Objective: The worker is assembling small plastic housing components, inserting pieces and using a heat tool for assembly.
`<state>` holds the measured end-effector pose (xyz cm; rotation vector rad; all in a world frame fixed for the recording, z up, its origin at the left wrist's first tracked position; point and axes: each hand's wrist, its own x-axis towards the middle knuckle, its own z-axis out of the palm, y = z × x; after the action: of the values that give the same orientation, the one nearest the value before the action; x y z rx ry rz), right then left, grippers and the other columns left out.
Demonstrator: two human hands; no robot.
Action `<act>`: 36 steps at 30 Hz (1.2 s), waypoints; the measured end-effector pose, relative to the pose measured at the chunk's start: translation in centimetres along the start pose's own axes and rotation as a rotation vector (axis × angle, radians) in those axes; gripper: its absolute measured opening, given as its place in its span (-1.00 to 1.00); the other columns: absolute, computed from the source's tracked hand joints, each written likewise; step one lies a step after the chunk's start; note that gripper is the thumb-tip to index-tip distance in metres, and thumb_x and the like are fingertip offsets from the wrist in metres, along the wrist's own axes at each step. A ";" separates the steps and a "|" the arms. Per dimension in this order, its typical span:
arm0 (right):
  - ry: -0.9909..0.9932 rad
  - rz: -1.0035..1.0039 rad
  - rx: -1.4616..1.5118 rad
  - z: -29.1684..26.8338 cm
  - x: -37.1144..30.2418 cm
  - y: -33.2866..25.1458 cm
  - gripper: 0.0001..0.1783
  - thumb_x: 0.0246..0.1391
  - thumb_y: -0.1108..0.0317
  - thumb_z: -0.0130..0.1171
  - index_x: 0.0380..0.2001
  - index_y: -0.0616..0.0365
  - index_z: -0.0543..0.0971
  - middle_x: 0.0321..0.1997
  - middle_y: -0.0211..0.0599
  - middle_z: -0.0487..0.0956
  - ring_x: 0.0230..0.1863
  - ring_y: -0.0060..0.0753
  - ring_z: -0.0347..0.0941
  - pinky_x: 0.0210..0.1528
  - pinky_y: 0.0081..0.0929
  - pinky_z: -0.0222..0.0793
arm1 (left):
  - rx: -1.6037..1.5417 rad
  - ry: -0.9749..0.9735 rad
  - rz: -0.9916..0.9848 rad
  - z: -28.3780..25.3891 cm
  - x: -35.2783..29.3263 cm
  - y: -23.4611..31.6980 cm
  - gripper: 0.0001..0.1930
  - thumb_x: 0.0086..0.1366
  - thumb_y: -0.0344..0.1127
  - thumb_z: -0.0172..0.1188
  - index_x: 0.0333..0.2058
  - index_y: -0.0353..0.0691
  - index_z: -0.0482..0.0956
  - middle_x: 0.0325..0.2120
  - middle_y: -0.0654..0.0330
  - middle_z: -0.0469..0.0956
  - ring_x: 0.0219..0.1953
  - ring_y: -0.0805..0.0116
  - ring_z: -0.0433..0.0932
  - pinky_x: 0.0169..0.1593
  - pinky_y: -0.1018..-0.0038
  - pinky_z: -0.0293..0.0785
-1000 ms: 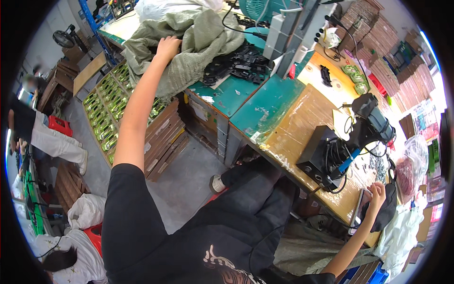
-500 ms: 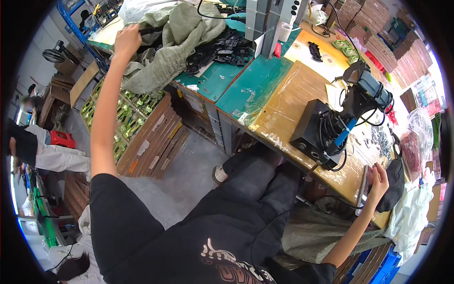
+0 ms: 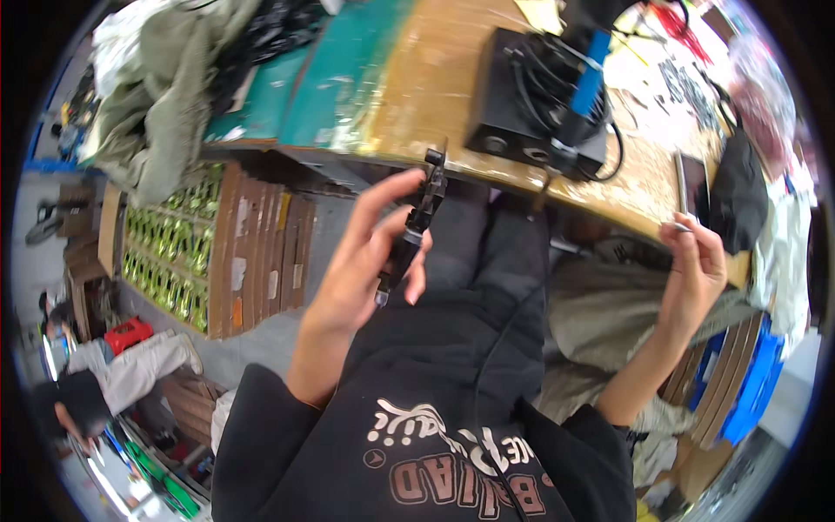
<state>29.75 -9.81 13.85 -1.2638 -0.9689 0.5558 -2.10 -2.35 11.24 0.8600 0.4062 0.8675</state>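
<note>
My left hand point(image 3: 335, 278) is raised in front of my body and grips a narrow black plastic part point(image 3: 410, 239) between thumb and fingers. The part stands nearly upright, with a short round stub at its top end. My right hand point(image 3: 698, 270) is at the right front edge of the workbench point(image 3: 426, 96), its fingers pinched on a small silvery piece point(image 3: 678, 227) too small to name. Just beyond those fingertips lies a flat dark object with a metal edge point(image 3: 691, 184).
A black box point(image 3: 500, 100) with coiled cables and a blue-sleeved tool point(image 3: 589, 83) stands on the bench. A black fabric item point(image 3: 744, 187) lies at right. Left are a grey-green woven sack point(image 3: 178, 109) and stacked brown trays point(image 3: 248, 252). Another person point(image 3: 74, 400) is at lower left.
My left hand has come back from the sack at the far left to in front of me, holding the black part. My view has tilted down; my right hand stays by the bench edge.
</note>
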 end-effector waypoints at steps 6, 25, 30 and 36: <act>-0.236 0.013 0.331 4.7 -4.0 -0.9 -0.81 -0.32 0.73 0.13 -0.54 0.33 0.41 -0.44 -0.06 0.50 -0.38 -0.24 0.43 -0.30 -0.42 0.37 | -0.356 -0.297 -0.408 5.2 -0.1 -4.6 -0.11 -0.05 -0.19 0.23 0.14 -0.05 -0.21 -0.53 0.19 0.21 -0.64 0.54 0.19 -0.60 0.62 0.33; -0.444 0.389 0.354 4.5 -4.7 -1.7 -0.91 -0.23 0.69 0.11 -0.56 0.38 0.43 -0.39 -0.05 0.46 -0.42 -0.45 0.41 -0.41 -0.59 0.38 | -0.711 -0.374 -0.908 5.4 -0.7 -5.8 -0.41 0.13 -0.07 -0.08 0.06 -0.18 -0.05 -0.67 0.24 0.17 -0.78 0.60 0.12 -0.75 0.71 0.18; -0.417 0.363 0.208 4.8 -5.1 -1.9 -0.91 -0.23 0.68 0.10 -0.57 0.36 0.42 -0.42 -0.10 0.47 -0.41 -0.48 0.41 -0.34 -0.62 0.36 | -0.566 -0.353 -0.946 4.9 -0.4 -5.5 -0.27 0.05 -0.05 0.02 0.06 -0.23 -0.16 -0.67 0.22 0.17 -0.79 0.60 0.13 -0.78 0.69 0.20; -0.443 0.435 0.171 4.3 -5.2 -1.9 -0.92 -0.23 0.66 0.10 -0.60 0.33 0.41 -0.45 -0.15 0.48 -0.39 -0.51 0.42 -0.30 -0.63 0.33 | -0.458 -0.408 -0.853 4.4 -0.4 -5.5 -0.46 0.17 -0.20 -0.11 0.07 -0.21 -0.07 -0.70 0.31 0.14 -0.78 0.66 0.07 -0.74 0.73 0.15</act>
<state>23.21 -12.21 14.19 -1.2238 -0.9810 1.2727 3.19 -6.77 9.53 0.3499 0.1670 -0.0249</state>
